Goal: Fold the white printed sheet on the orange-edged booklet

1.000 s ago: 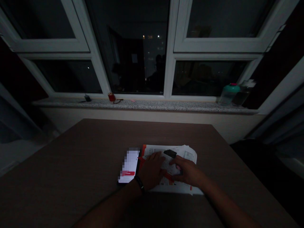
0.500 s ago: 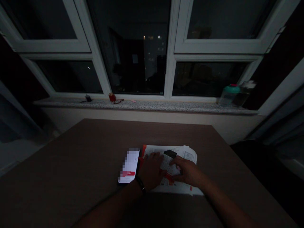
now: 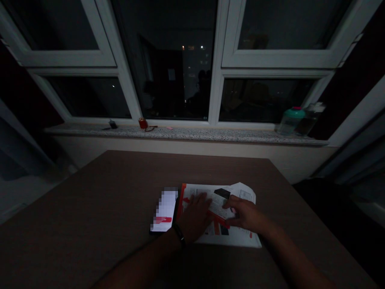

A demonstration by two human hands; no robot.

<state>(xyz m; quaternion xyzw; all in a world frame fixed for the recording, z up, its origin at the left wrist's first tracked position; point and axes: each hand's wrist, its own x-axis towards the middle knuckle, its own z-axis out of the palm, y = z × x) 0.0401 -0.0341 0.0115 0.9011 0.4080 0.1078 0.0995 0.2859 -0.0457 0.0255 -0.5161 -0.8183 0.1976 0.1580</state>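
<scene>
A white printed sheet [image 3: 240, 239] with orange-red borders lies on the table. Across its middle slants a folded printed leaflet [image 3: 219, 204] with a dark top and a red lower edge; whether it is a separate piece is hard to see. My left hand [image 3: 195, 214], a dark band at its wrist, rests flat on the sheet's left part, fingers stretched out. At the leaflet's right side, my right hand [image 3: 245, 216] is curled, with thumb and fingers closed on its edge. Something small and pinkish shows in the right hand, too dim to name. A lit phone [image 3: 166, 210] lies left of the sheet.
The brown table [image 3: 99, 200] reaches toward a speckled stone windowsill [image 3: 192, 134]. A green-lidded container [image 3: 291, 120] and a clear bottle stand on the sill at right. A small red jar [image 3: 142, 123] and a dark little bottle [image 3: 112, 124] stand on its left part.
My right hand has shifted a little to the right, and the leaflet and the sheet's right edge have moved with it. My left hand stays nearly in place.
</scene>
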